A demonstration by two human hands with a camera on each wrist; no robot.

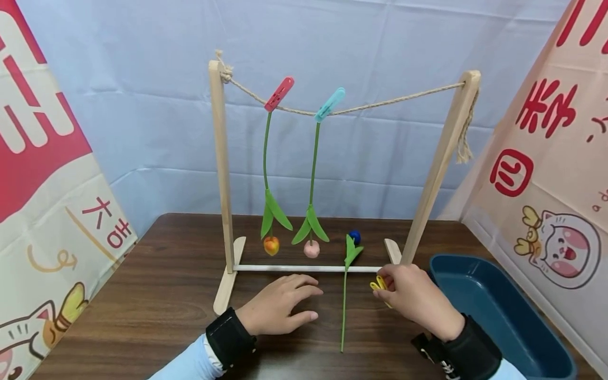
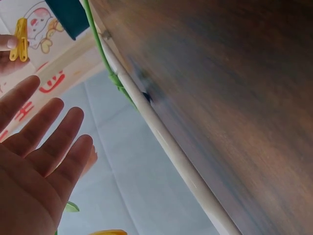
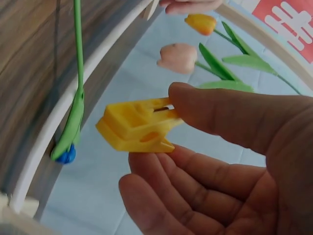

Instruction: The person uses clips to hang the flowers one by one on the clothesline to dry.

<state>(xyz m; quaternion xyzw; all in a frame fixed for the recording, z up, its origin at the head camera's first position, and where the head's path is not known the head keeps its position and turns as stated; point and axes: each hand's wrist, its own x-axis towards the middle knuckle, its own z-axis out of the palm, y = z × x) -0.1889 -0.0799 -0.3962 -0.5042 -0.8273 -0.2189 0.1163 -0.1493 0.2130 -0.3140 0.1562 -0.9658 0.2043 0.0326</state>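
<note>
Between thumb and fingers my right hand [image 1: 415, 295] pinches a yellow clothespin [image 3: 139, 125], to the right of a blue artificial tulip [image 1: 351, 255]. That tulip leans across the white crossbar [image 1: 294, 268], its green stem pointing toward me. My left hand [image 1: 280, 306] holds nothing and hovers left of the stem with fingers spread. From the rope [image 1: 394, 100] two tulips hang head down: an orange-yellow tulip [image 1: 271, 245] under a red clothespin [image 1: 279, 94] and a pink tulip [image 1: 311, 248] under a light blue clothespin [image 1: 330, 104].
Wooden posts [image 1: 220, 169] hold the rope at both ends, standing on wooden feet on the brown table [image 1: 166, 274]. A dark teal tray [image 1: 503, 316] sits at the right, beside my right wrist. Printed cloths [image 1: 546, 174] flank the table, with a light blue cloth behind.
</note>
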